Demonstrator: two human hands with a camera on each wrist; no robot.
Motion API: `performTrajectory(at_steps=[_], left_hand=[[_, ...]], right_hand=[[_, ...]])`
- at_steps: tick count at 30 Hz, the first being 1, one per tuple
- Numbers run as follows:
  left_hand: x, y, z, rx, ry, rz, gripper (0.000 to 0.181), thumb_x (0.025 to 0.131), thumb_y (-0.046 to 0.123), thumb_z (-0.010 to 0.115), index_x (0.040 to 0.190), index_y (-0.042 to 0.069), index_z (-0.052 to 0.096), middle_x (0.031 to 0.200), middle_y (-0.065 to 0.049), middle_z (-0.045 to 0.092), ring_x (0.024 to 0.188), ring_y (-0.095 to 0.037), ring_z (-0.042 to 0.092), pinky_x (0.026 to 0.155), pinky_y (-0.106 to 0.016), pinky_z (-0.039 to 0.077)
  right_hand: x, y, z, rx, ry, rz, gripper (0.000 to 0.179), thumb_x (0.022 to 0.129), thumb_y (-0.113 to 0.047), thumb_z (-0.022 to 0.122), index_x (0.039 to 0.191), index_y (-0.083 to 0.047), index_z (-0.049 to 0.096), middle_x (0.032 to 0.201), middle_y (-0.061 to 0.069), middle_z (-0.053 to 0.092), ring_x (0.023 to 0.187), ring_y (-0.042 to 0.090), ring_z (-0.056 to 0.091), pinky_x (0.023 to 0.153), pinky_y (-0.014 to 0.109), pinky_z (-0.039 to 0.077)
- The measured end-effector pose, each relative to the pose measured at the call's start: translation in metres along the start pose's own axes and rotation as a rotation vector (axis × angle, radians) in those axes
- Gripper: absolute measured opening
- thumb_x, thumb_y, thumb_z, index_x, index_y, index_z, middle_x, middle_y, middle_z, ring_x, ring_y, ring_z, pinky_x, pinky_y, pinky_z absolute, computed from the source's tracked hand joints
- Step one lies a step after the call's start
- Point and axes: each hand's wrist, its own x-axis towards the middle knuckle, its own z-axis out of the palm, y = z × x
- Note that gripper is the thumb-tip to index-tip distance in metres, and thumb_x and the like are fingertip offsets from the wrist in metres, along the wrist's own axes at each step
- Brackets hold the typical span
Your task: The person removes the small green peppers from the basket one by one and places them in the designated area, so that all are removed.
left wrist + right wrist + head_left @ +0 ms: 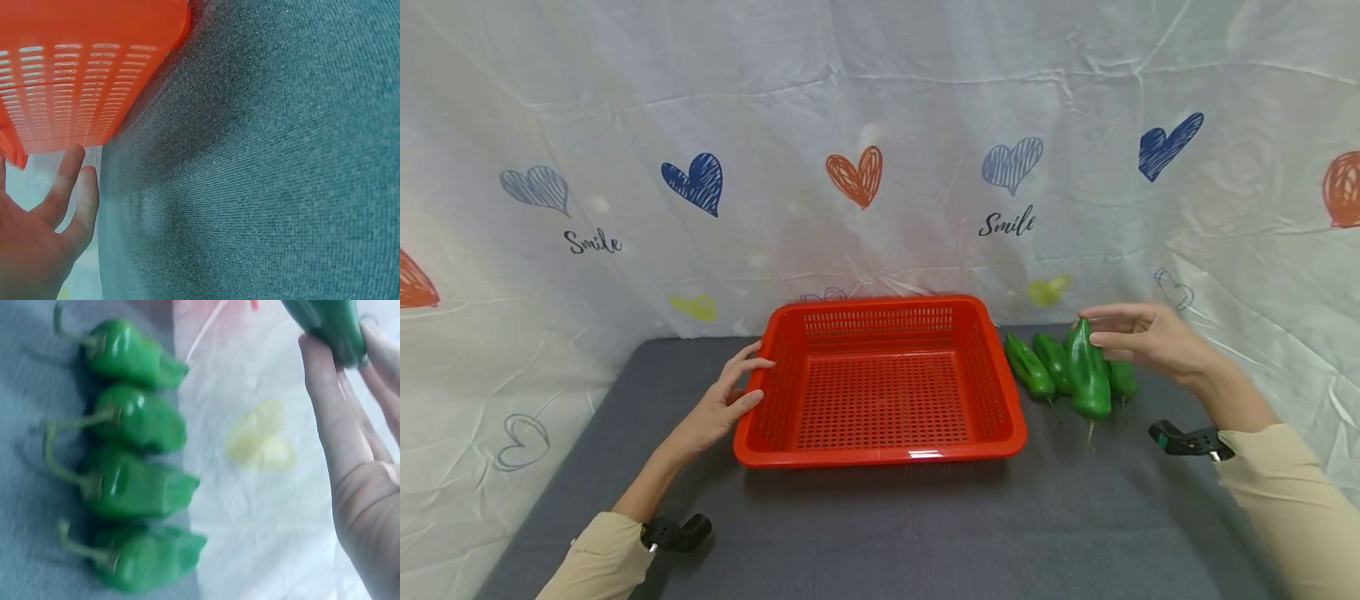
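A red plastic basket (880, 457) with slotted walls stands on the grey cloth, and nothing lies inside it. My left hand (713, 412) touches the basket's left rim with loosely extended fingers; in the left wrist view, two straight fingers (87, 203) show beside the slotted wall. To the right of the basket, my right hand (1150, 337) pinches a green pepper (1088, 379) near its pointed tip, the stem hanging down. The right wrist view shows this pepper (334, 328) held apart from several other green peppers (140, 487) lying in a row on the cloth.
Behind the basket hangs a white curtain (925, 108) printed with hearts and the word Smile. The grey cloth (880, 533) covers the table up to the curtain. A black band with a camera sits on each wrist.
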Motion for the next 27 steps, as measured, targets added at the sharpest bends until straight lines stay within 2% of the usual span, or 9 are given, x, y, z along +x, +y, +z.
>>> performTrajectory(at_steps=[8,12,16,21,24,27], left_hand=[[-0.001,0.000,0.001,-0.002,0.005,-0.006,0.041,0.104,0.000,0.053,0.144,-0.002,0.042,0.165,-0.015,0.003,0.106,-0.024,0.065,0.080,-0.035,0.058],[0.000,0.000,0.001,-0.014,0.002,-0.009,0.041,0.104,-0.001,0.052,0.144,-0.002,0.042,0.165,-0.015,0.003,0.105,-0.025,0.065,0.080,-0.036,0.058],[0.000,0.001,0.000,-0.008,0.004,-0.017,0.041,0.104,0.000,0.053,0.144,-0.001,0.042,0.165,-0.015,0.003,0.107,-0.034,0.064,0.081,-0.036,0.058],[0.001,0.002,-0.001,0.008,0.008,-0.031,0.041,0.105,0.001,0.053,0.144,0.000,0.042,0.166,-0.014,0.003,0.109,-0.045,0.060,0.081,-0.035,0.058],[0.001,0.001,-0.001,0.003,0.007,-0.034,0.041,0.105,0.002,0.053,0.144,0.000,0.042,0.166,-0.013,0.003,0.110,-0.045,0.060,0.081,-0.036,0.058],[0.001,0.000,0.000,0.000,0.008,-0.034,0.041,0.105,0.001,0.053,0.144,-0.001,0.042,0.166,-0.013,0.003,0.110,-0.044,0.060,0.080,-0.036,0.058]], right_hand=[[-0.009,0.020,-0.031,-0.077,-0.056,-0.023,0.042,0.098,0.015,0.055,0.135,-0.002,0.064,0.130,-0.003,0.066,0.115,0.011,0.063,0.088,0.030,0.055],[-0.013,0.026,-0.045,-0.124,-0.041,0.009,0.042,0.100,0.012,0.055,0.139,0.000,0.061,0.131,-0.006,0.064,0.115,0.009,0.062,0.087,0.030,0.055],[-0.017,0.032,-0.058,-0.159,0.005,0.048,0.041,0.100,0.009,0.057,0.139,-0.001,0.061,0.129,-0.009,0.065,0.113,0.007,0.062,0.087,0.030,0.055],[-0.022,0.037,-0.073,-0.161,0.062,0.088,0.041,0.099,0.010,0.058,0.138,-0.002,0.063,0.126,-0.009,0.067,0.110,0.006,0.064,0.085,0.030,0.056],[-0.024,0.041,-0.082,-0.138,0.074,0.091,0.041,0.099,0.012,0.057,0.137,-0.003,0.064,0.125,-0.008,0.068,0.109,0.007,0.065,0.084,0.030,0.056],[-0.025,0.044,-0.092,-0.079,0.053,0.081,0.042,0.099,0.014,0.055,0.134,-0.005,0.067,0.123,-0.003,0.070,0.108,0.011,0.067,0.085,0.030,0.056]])
